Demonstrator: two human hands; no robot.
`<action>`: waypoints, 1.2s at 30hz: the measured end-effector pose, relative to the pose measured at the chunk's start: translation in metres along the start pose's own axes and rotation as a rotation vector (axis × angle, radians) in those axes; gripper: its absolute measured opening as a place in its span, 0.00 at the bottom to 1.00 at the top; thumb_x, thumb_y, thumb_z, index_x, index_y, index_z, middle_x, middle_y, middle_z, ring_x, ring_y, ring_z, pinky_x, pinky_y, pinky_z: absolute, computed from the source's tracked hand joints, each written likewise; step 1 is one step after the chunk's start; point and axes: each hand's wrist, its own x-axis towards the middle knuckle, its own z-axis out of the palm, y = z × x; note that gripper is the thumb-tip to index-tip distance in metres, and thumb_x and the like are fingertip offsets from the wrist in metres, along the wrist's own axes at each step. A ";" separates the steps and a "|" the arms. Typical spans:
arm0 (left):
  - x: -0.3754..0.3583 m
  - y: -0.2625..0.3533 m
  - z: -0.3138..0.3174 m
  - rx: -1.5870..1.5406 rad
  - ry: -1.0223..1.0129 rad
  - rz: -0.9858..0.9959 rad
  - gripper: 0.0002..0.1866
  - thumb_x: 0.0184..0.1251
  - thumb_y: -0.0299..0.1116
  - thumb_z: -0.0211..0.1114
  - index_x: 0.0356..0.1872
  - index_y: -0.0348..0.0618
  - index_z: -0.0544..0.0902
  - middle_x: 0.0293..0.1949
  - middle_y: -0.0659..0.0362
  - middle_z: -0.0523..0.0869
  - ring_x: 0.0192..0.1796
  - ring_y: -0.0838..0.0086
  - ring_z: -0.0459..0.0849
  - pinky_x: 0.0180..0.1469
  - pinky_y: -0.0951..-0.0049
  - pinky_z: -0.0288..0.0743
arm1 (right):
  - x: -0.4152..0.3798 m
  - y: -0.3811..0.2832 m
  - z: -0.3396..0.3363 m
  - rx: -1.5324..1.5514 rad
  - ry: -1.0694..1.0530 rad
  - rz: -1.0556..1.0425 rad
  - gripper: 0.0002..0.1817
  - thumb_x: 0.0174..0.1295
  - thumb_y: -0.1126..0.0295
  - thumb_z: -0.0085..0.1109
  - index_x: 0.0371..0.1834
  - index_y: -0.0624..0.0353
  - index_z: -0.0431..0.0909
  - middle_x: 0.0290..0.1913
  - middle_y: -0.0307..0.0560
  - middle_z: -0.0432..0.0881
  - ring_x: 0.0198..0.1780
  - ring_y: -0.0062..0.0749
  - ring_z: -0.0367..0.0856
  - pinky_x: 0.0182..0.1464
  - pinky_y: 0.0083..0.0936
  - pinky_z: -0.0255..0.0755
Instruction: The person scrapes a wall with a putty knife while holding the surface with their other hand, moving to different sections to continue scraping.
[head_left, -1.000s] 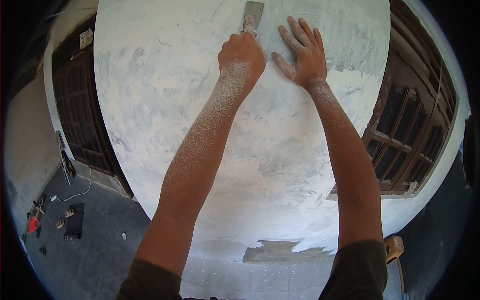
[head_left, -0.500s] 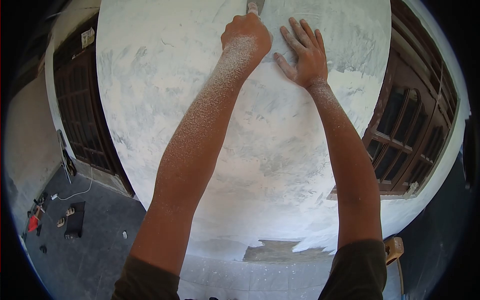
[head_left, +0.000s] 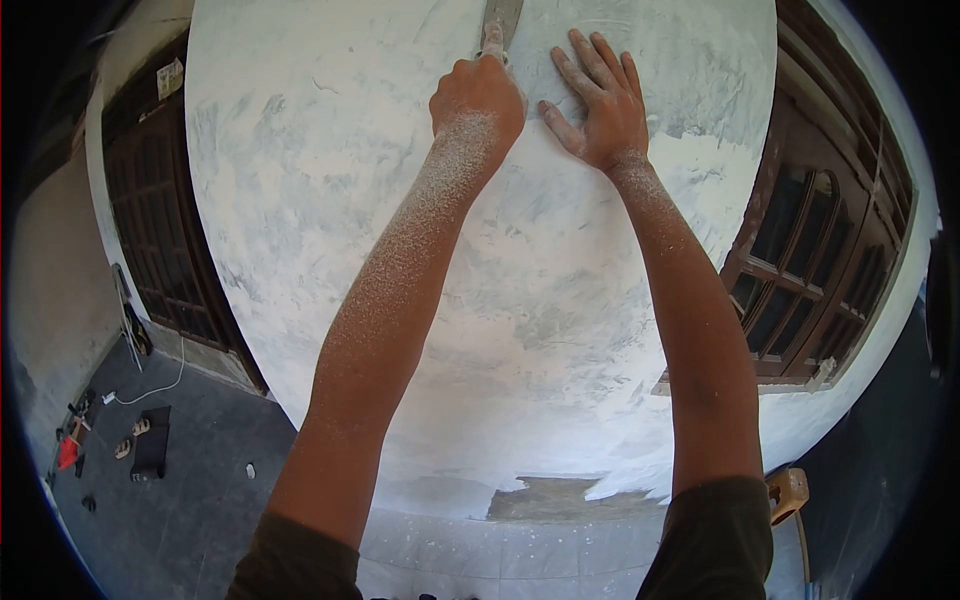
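Observation:
My left hand is closed round the handle of a scraper, its index finger stretched along the metal blade. The blade reaches the top edge of the view, against a white and grey patchy plastered wall. To its right, my right hand lies open on the same wall with its fingers spread and holds nothing. Pale dust coats both hands and the left forearm. The scraper's handle is mostly hidden inside the left fist.
Brown wooden windows with glass panes stand at the right, a dark wooden door at the left. Sandals, a black mat and a white cable lie on the grey floor. A wooden piece is at lower right.
My left hand has moved down and slightly left with the scraper, so more of the blade shows. My right hand keeps its pose on the wall, with a small shift in the view.

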 end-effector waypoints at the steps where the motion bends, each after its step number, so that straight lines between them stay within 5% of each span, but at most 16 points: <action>1: -0.013 0.002 0.001 -0.014 -0.037 -0.043 0.31 0.74 0.38 0.56 0.77 0.53 0.63 0.46 0.40 0.86 0.52 0.47 0.87 0.55 0.50 0.82 | 0.000 0.001 0.000 0.002 0.004 -0.001 0.36 0.58 0.49 0.69 0.72 0.37 0.72 0.78 0.38 0.65 0.81 0.37 0.56 0.82 0.47 0.43; 5: -0.012 0.003 -0.004 -0.003 -0.043 -0.041 0.31 0.74 0.38 0.56 0.77 0.54 0.63 0.46 0.40 0.86 0.53 0.47 0.87 0.56 0.49 0.81 | 0.003 0.004 0.000 -0.072 -0.029 -0.014 0.37 0.59 0.41 0.63 0.72 0.35 0.72 0.79 0.39 0.64 0.81 0.36 0.55 0.83 0.47 0.38; 7: 0.014 0.008 -0.017 0.012 -0.078 -0.039 0.34 0.71 0.33 0.58 0.78 0.47 0.62 0.48 0.45 0.87 0.54 0.56 0.87 0.56 0.57 0.83 | 0.001 0.003 0.000 -0.067 -0.036 -0.008 0.36 0.59 0.40 0.63 0.72 0.35 0.72 0.78 0.39 0.64 0.81 0.36 0.56 0.83 0.47 0.39; 14: -0.034 0.000 -0.005 0.044 -0.180 -0.083 0.33 0.73 0.34 0.56 0.78 0.48 0.61 0.46 0.46 0.87 0.52 0.56 0.88 0.53 0.58 0.84 | -0.001 0.000 -0.001 0.000 -0.009 -0.002 0.36 0.59 0.48 0.67 0.73 0.38 0.72 0.78 0.38 0.64 0.80 0.37 0.56 0.82 0.47 0.42; 24: -0.010 -0.001 -0.007 0.058 -0.080 -0.066 0.33 0.74 0.36 0.57 0.78 0.48 0.60 0.48 0.45 0.87 0.52 0.55 0.88 0.53 0.57 0.84 | 0.002 0.002 -0.001 0.001 -0.002 -0.008 0.36 0.59 0.49 0.67 0.73 0.38 0.72 0.78 0.37 0.64 0.81 0.36 0.56 0.82 0.46 0.42; 25: -0.026 -0.007 0.005 0.011 -0.102 -0.091 0.32 0.75 0.39 0.55 0.78 0.55 0.61 0.45 0.41 0.87 0.51 0.49 0.87 0.54 0.50 0.82 | 0.001 0.001 -0.001 0.000 -0.001 -0.002 0.36 0.59 0.48 0.67 0.73 0.38 0.72 0.78 0.37 0.64 0.80 0.36 0.56 0.82 0.46 0.42; 28: -0.034 -0.009 0.003 -0.012 -0.181 -0.126 0.32 0.76 0.40 0.55 0.79 0.55 0.61 0.45 0.42 0.87 0.50 0.50 0.88 0.54 0.51 0.82 | 0.001 0.001 -0.002 -0.013 -0.013 0.002 0.35 0.59 0.48 0.67 0.72 0.38 0.73 0.78 0.38 0.64 0.80 0.36 0.56 0.82 0.47 0.42; 33: 0.017 -0.007 -0.005 0.011 0.028 0.003 0.31 0.76 0.40 0.56 0.78 0.55 0.62 0.43 0.42 0.87 0.48 0.49 0.88 0.53 0.51 0.83 | 0.002 0.003 0.000 -0.003 0.014 -0.030 0.34 0.59 0.48 0.66 0.72 0.38 0.73 0.78 0.38 0.64 0.80 0.36 0.56 0.82 0.47 0.43; 34: 0.014 -0.002 -0.013 0.061 -0.011 0.016 0.31 0.75 0.35 0.55 0.78 0.50 0.62 0.44 0.46 0.88 0.50 0.56 0.89 0.51 0.58 0.85 | 0.001 0.004 0.000 0.000 0.027 -0.049 0.34 0.60 0.48 0.66 0.72 0.38 0.73 0.78 0.38 0.65 0.80 0.36 0.56 0.82 0.47 0.43; 36: -0.011 -0.004 -0.010 0.046 -0.063 -0.023 0.31 0.75 0.35 0.55 0.78 0.50 0.62 0.43 0.46 0.88 0.49 0.56 0.89 0.51 0.58 0.85 | 0.001 0.004 -0.002 -0.003 0.015 -0.039 0.35 0.59 0.48 0.67 0.72 0.38 0.73 0.78 0.38 0.65 0.80 0.36 0.56 0.82 0.47 0.43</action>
